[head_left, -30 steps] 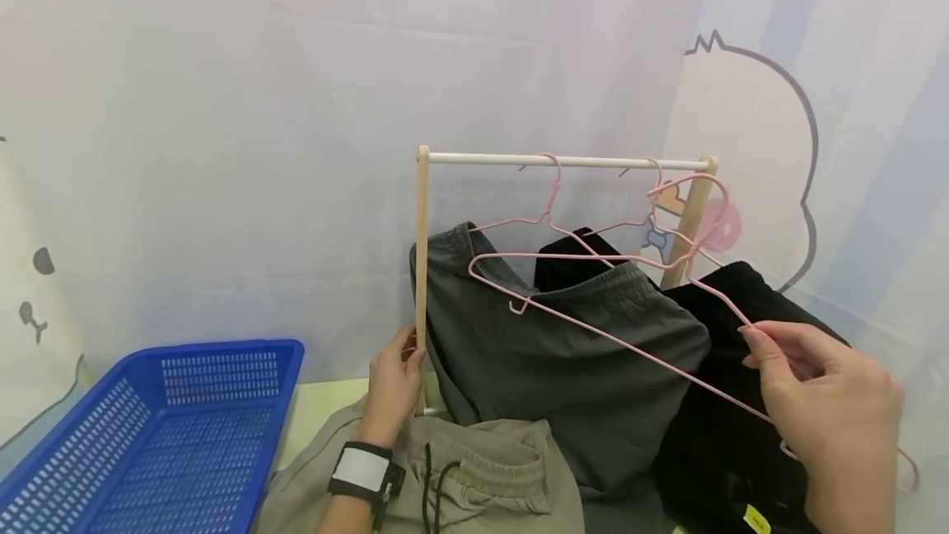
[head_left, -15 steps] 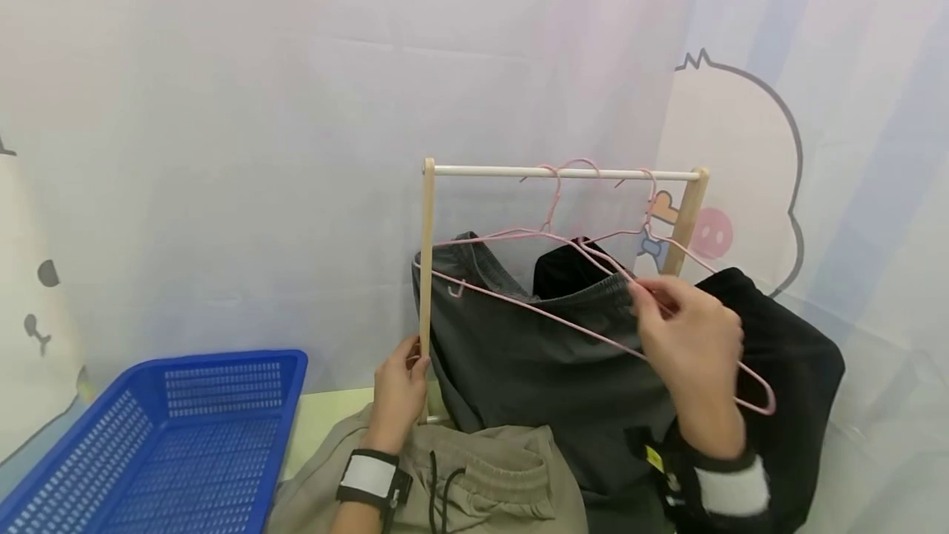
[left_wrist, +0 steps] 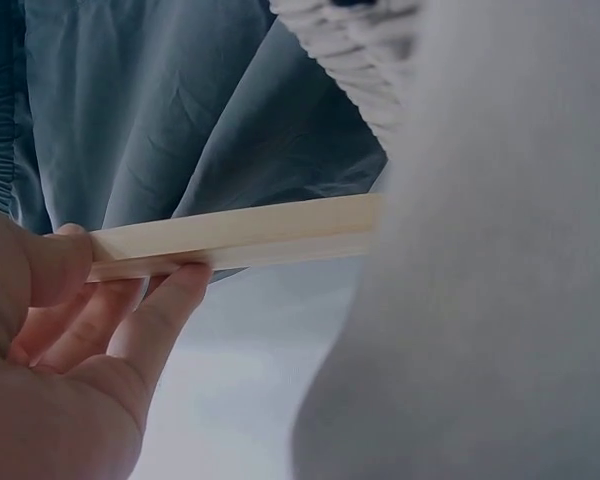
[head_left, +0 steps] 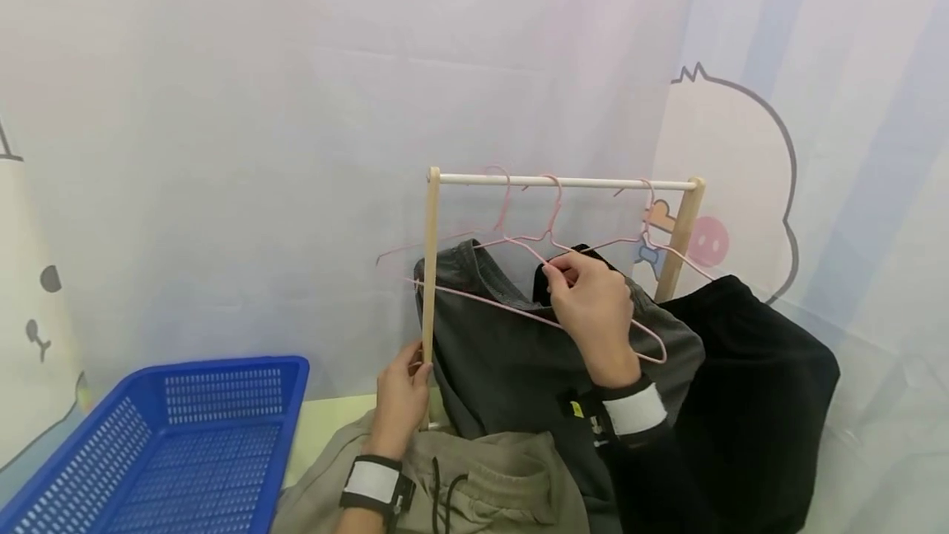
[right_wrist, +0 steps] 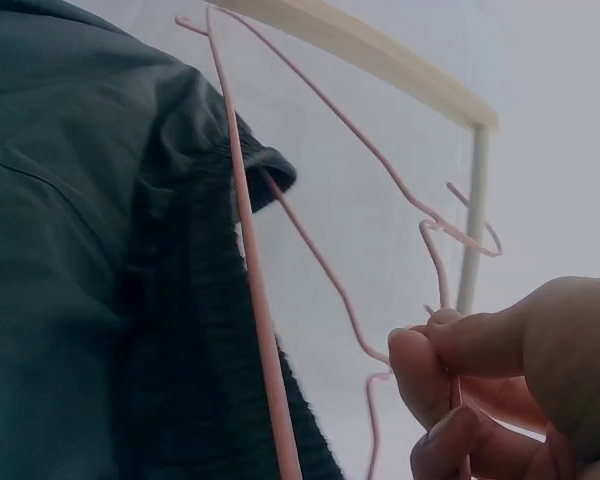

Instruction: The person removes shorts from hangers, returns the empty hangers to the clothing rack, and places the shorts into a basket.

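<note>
My left hand (head_left: 400,402) grips the left wooden post (head_left: 431,270) of a small clothes rack, thumb on one side and fingertips (left_wrist: 192,275) on the other. In the head view, my right hand (head_left: 596,311) pinches the sloping arm of a bare pink hanger (head_left: 489,301) in front of the grey pants (head_left: 489,369). This hanger's hook overlaps the white rail (head_left: 593,182) near its left end. The right wrist view shows thumb and fingers closed on the pink wire (right_wrist: 443,280). The grey pants and black pants (head_left: 771,377) hang from two other pink hangers.
Khaki pants (head_left: 511,484) with dark drawstrings lie in front of the rack, under my left forearm. A blue perforated basket (head_left: 289,427) stands to the left. Printed white cloth (head_left: 222,147) backs the area close behind the rack.
My right hand has carried the bare hanger left and inward from the right side, bringing its hook to the rail's left part. My left hand stays on the post.
</note>
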Demonstrator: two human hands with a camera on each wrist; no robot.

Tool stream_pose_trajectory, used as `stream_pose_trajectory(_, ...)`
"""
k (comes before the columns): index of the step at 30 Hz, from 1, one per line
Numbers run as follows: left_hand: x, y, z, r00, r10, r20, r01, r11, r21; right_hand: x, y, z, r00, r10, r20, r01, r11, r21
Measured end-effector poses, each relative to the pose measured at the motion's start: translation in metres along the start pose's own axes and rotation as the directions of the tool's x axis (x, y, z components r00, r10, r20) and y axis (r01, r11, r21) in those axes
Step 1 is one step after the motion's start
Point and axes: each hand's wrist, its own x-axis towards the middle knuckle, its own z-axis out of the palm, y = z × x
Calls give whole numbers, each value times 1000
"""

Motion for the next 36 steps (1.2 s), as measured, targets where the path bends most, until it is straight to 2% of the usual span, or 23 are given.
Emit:
stream_pose_trajectory(5,-1,0,0,1000,-4,-5,4,1000,-15,-8,2,8,999,26,26,-26,1000,1)
stream_pose_trajectory(17,0,1,0,999,-33,-3,33,999,-16,-9,8,8,1000,20,17,-20,1000,20)
stream_pose_trajectory(20,0,1,1,999,-35,-5,35,999,-17,-12,8,6,1000,11,-19,-10,999,33)
stream_pose_trajectory(23,0,1,2,999,-34,-5,34,999,-16,-19,7,3,995,2,-95,2,999,47)
stream_pose_trajectory(27,-1,1,2,999,-39,3,39,999,-14,-37,3,-4,980,-25,-196,45,994,97)
stream_pose_trajectory(29,-1,2,2,999,-42,6,43,999,-10,-49,0,-7,980,-45,-196,71,990,123)
stream_pose_trajectory(32,-1,2,1,999,-46,4,46,999,-2,-68,-6,-9,993,-71,-97,86,983,160)
stream_pose_trajectory(34,0,3,0,999,-46,3,46,999,9,-80,-9,-9,996,-79,28,74,983,168)
stream_pose_trajectory(36,1,3,-1,999,-51,7,51,999,14,-89,-13,-7,981,-71,180,40,984,171)
